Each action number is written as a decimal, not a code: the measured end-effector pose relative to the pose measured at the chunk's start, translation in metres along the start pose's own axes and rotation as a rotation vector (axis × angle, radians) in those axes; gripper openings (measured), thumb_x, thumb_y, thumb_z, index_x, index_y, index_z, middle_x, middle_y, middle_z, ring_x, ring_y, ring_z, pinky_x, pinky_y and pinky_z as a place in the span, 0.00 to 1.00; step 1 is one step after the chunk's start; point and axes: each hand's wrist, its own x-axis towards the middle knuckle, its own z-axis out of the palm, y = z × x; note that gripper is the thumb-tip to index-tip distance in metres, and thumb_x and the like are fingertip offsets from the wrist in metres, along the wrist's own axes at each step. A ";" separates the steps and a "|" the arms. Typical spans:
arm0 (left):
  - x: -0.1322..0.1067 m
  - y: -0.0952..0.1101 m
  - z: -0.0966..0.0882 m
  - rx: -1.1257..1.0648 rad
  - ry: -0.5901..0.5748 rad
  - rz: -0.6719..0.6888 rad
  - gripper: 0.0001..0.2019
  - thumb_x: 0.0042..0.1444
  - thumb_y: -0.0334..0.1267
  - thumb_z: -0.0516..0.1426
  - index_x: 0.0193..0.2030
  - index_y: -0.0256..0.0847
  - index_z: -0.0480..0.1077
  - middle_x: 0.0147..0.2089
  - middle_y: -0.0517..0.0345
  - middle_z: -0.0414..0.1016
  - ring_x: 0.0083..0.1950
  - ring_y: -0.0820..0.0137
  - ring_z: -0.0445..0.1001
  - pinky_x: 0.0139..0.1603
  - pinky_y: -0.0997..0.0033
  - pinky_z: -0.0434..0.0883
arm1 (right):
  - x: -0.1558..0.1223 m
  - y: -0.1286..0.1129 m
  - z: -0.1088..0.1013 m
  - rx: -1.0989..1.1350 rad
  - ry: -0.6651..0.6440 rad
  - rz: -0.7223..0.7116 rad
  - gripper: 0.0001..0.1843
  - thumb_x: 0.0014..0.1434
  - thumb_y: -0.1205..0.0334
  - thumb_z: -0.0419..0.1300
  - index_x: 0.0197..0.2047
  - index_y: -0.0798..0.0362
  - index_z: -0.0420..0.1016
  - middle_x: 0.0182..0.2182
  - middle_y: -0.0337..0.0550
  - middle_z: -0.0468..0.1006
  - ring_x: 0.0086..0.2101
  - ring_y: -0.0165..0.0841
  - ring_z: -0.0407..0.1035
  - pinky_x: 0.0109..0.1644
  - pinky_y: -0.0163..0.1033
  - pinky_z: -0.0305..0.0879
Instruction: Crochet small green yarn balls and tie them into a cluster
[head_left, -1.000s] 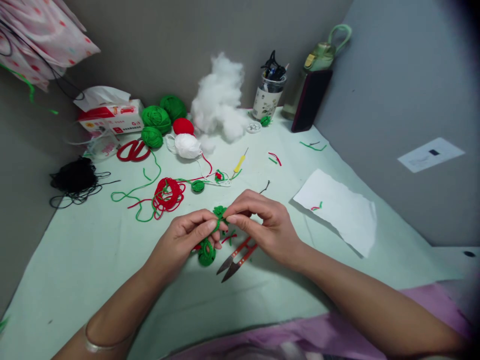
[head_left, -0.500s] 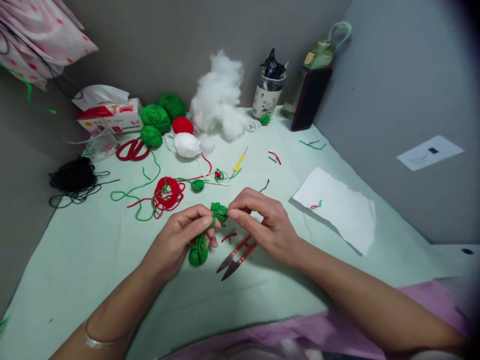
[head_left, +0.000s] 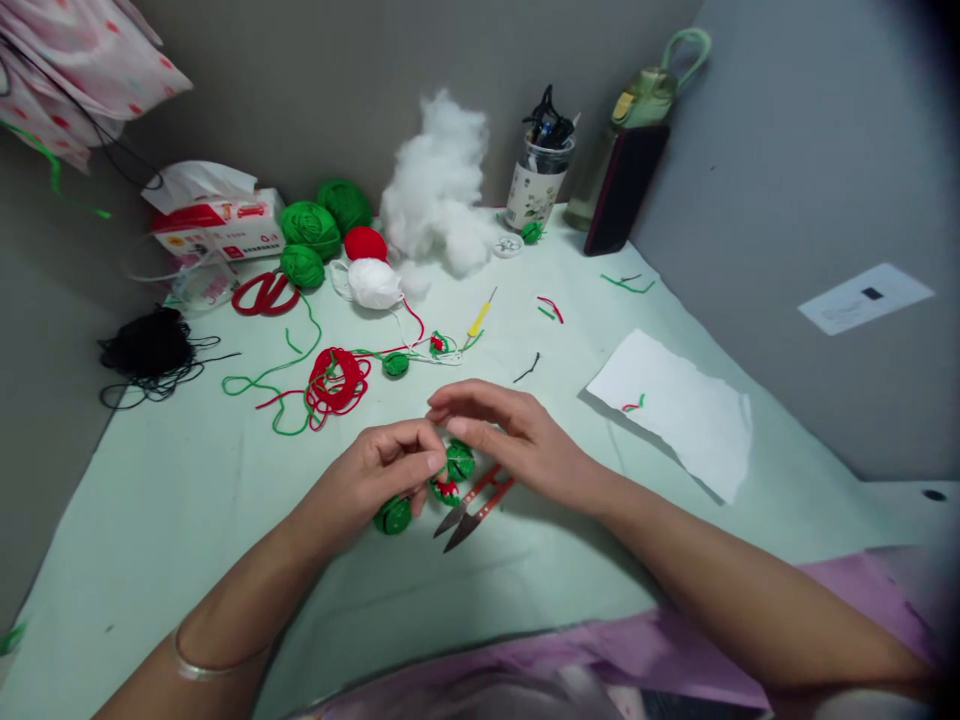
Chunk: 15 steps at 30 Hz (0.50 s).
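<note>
My left hand [head_left: 382,475] is closed in a pinch on a green crocheted piece. Round green parts of it [head_left: 459,461] show beyond the fingertips, with a red-and-white patch [head_left: 447,490] just below. Another green ball-shaped part [head_left: 394,515] hangs under the same hand; how the parts join is hidden by my fingers. Just above the piece, my right hand [head_left: 517,440] arches with thumb and fingers apart, and I see nothing held in it. Thread snips [head_left: 472,508] with orange handles lie on the table partly beneath my right hand.
Red yarn [head_left: 337,388], a yellow-handled crochet hook [head_left: 481,315] and a small green ball [head_left: 395,365] lie beyond my hands. Farther back are green yarn balls [head_left: 311,230], white stuffing [head_left: 439,190], red scissors [head_left: 265,294] and a bottle [head_left: 649,98]. White paper [head_left: 675,410] lies right.
My right hand has loosened from its pinch at the green piece and its fingers have spread. The piece has turned and dropped lower, bringing its red-and-white patch into view.
</note>
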 end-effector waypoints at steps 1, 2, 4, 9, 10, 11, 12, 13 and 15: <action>0.000 0.000 0.000 0.029 0.013 0.004 0.15 0.62 0.48 0.61 0.31 0.40 0.69 0.22 0.66 0.64 0.23 0.77 0.63 0.25 0.75 0.57 | 0.000 0.001 0.001 0.036 -0.026 0.035 0.10 0.67 0.62 0.60 0.51 0.53 0.76 0.45 0.44 0.81 0.44 0.31 0.76 0.48 0.37 0.71; 0.000 0.000 0.000 0.055 0.036 0.010 0.15 0.63 0.47 0.61 0.31 0.40 0.70 0.22 0.66 0.64 0.23 0.76 0.63 0.25 0.76 0.57 | 0.001 0.002 0.002 0.057 -0.033 0.055 0.11 0.65 0.63 0.62 0.51 0.53 0.76 0.43 0.43 0.82 0.42 0.30 0.76 0.47 0.37 0.71; 0.001 -0.001 0.000 0.080 0.095 0.023 0.13 0.62 0.47 0.61 0.32 0.40 0.71 0.23 0.66 0.65 0.24 0.76 0.64 0.26 0.76 0.57 | 0.001 0.004 0.004 0.066 -0.024 0.075 0.12 0.63 0.65 0.63 0.50 0.54 0.77 0.40 0.42 0.82 0.38 0.29 0.75 0.44 0.35 0.70; 0.005 -0.003 0.000 0.052 0.210 0.011 0.13 0.59 0.48 0.64 0.34 0.41 0.73 0.25 0.65 0.68 0.24 0.77 0.65 0.25 0.76 0.58 | -0.001 0.004 0.005 0.073 -0.023 0.090 0.11 0.65 0.66 0.61 0.50 0.54 0.79 0.41 0.43 0.80 0.36 0.28 0.73 0.40 0.35 0.70; 0.006 -0.004 0.000 0.050 0.219 0.007 0.13 0.58 0.48 0.64 0.33 0.40 0.73 0.24 0.65 0.68 0.25 0.77 0.65 0.25 0.76 0.58 | -0.001 0.005 0.005 0.063 -0.018 0.083 0.11 0.65 0.65 0.61 0.50 0.53 0.80 0.41 0.43 0.80 0.36 0.28 0.73 0.40 0.35 0.70; 0.006 -0.004 0.001 0.049 0.220 0.001 0.13 0.58 0.48 0.64 0.33 0.40 0.73 0.24 0.65 0.68 0.25 0.77 0.65 0.25 0.77 0.58 | -0.001 0.005 0.005 0.051 -0.011 0.072 0.10 0.65 0.64 0.61 0.49 0.53 0.81 0.41 0.43 0.80 0.36 0.28 0.73 0.41 0.35 0.70; 0.007 -0.004 0.001 0.042 0.217 -0.005 0.13 0.58 0.48 0.65 0.33 0.40 0.74 0.24 0.65 0.68 0.25 0.77 0.65 0.25 0.77 0.59 | -0.001 0.005 0.004 0.043 -0.003 0.060 0.09 0.65 0.64 0.62 0.47 0.52 0.82 0.40 0.42 0.79 0.37 0.28 0.73 0.41 0.35 0.70; 0.007 -0.004 0.001 0.034 0.210 -0.013 0.12 0.57 0.47 0.65 0.34 0.40 0.75 0.24 0.65 0.68 0.25 0.77 0.64 0.25 0.77 0.59 | -0.001 0.006 0.004 0.047 0.003 0.051 0.08 0.65 0.64 0.63 0.45 0.52 0.83 0.38 0.42 0.79 0.37 0.28 0.73 0.41 0.35 0.69; 0.007 -0.004 0.001 0.024 0.191 -0.031 0.11 0.57 0.46 0.65 0.33 0.40 0.76 0.24 0.65 0.69 0.24 0.78 0.64 0.26 0.77 0.59 | 0.000 0.007 0.003 0.107 -0.001 0.069 0.06 0.64 0.63 0.64 0.43 0.53 0.83 0.36 0.40 0.79 0.34 0.27 0.71 0.40 0.34 0.68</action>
